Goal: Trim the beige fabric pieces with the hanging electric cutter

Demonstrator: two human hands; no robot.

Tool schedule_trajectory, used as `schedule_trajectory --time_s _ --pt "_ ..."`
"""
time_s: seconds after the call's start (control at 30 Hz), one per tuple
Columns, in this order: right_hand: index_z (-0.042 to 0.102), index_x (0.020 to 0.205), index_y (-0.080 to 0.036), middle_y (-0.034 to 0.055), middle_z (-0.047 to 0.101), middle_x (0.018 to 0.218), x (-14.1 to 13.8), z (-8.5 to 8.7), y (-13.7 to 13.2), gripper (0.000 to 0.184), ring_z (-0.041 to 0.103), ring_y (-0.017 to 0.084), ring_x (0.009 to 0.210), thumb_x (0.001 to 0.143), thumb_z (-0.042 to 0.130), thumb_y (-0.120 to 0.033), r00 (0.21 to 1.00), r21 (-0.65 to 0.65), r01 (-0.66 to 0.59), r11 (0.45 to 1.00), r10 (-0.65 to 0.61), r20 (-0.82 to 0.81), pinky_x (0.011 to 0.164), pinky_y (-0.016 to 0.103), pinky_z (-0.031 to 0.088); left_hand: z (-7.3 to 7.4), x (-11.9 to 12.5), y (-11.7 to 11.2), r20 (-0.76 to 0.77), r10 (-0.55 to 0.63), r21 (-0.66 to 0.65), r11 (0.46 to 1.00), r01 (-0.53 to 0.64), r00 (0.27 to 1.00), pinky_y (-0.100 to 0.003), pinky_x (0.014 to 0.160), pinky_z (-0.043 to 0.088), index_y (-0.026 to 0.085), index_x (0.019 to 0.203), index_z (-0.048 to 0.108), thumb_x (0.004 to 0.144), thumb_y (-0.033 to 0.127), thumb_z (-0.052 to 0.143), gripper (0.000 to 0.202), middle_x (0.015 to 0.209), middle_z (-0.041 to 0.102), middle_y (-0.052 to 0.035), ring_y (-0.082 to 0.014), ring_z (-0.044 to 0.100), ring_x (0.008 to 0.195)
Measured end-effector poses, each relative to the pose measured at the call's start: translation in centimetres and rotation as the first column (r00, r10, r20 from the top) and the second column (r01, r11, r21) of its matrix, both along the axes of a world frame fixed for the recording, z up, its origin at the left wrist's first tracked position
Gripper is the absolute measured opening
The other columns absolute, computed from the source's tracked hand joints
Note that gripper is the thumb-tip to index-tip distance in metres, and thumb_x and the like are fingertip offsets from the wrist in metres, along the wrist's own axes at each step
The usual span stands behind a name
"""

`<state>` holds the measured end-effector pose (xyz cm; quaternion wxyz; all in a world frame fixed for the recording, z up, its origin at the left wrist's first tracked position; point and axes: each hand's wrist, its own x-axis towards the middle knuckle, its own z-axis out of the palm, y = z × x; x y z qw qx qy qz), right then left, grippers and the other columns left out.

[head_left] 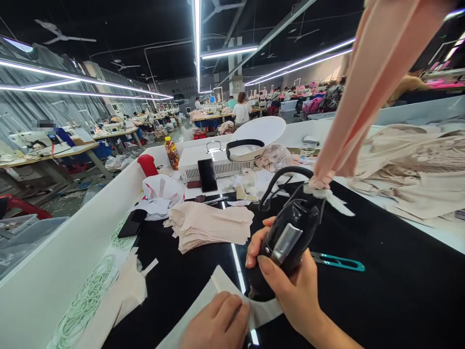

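My right hand (298,295) is wrapped round a black corded hand-held power tool (279,252) with a silver plate on its side. The tool leans, its lower end over a pale fabric piece (196,308); contact there is hidden. A pink cloth strip (370,87), knotted at the tool's top, runs up out of view. My left hand (218,322) has its fingers bent and pressed together on the fabric beside the tool. Teal-handled thread snips (345,262) lie right of my right hand. A stack of beige fabric pieces (214,225) lies beyond my hands.
The black tabletop (392,295) has a white raised edge (72,264) on the left. Green cord coils (87,295) and a phone (207,175) lie around it. A white metal box (196,157) stands behind; beige cloth (428,169) is heaped right. People sit farther off among sewing tables.
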<state>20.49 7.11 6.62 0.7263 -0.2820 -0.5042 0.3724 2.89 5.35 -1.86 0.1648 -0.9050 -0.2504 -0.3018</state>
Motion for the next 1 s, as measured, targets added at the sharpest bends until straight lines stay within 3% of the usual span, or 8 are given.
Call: schedule_trajectory --time_s 0.23,0.5,0.73,1.0 --pt "0.056 0.129 -0.033 -0.0015 0.067 0.091 1.9 -0.8 -0.7 0.034 0.063 0.013 0.067 0.100 0.075 -0.033 1.000 -0.002 -0.021 1.000 0.021 0.010 0.059 0.026 0.056 0.4 0.2 0.0 0.024 -0.015 -0.026 1.000 0.015 1.000 -0.026 0.083 0.065 0.013 0.108 0.067 0.108 0.009 0.039 0.029 0.094 0.075 -0.0039 -0.0175 0.077 0.084" --pt "0.056 0.129 -0.036 -0.0020 0.067 0.091 2.3 -0.7 -1.4 0.034 0.060 0.012 0.064 0.101 0.074 -0.034 0.998 -0.004 -0.029 1.000 0.030 0.047 0.055 0.024 0.053 -0.4 0.6 0.1 -0.038 -0.048 -0.144 0.989 0.042 0.998 -0.026 0.078 0.065 0.012 0.115 0.064 0.110 0.011 0.038 0.026 0.095 0.072 -0.0061 -0.0185 0.075 0.085" --pt "0.054 0.133 -0.037 -0.0017 0.065 0.093 3.0 -1.2 -2.4 0.037 0.060 0.013 0.068 0.102 0.073 -0.033 0.997 -0.008 -0.049 0.999 0.050 0.054 0.062 0.027 0.056 0.9 1.0 0.0 -0.007 -0.026 -0.016 1.000 0.026 1.000 -0.025 0.073 0.064 0.013 0.106 0.066 0.113 0.014 0.035 0.031 0.086 0.072 -0.0039 -0.0167 0.074 0.077" --pt "0.054 0.127 -0.037 -0.0018 0.064 0.094 2.9 -0.9 -2.6 0.028 0.057 0.011 0.063 0.104 0.068 -0.031 0.995 0.003 -0.067 0.998 0.067 0.074 0.055 0.023 0.053 -0.4 0.5 -0.4 -0.112 -0.021 -0.017 1.000 0.019 0.993 -0.025 0.071 0.062 0.016 0.123 0.067 0.114 0.019 0.031 0.037 0.088 0.071 -0.0040 -0.0178 0.072 0.076"
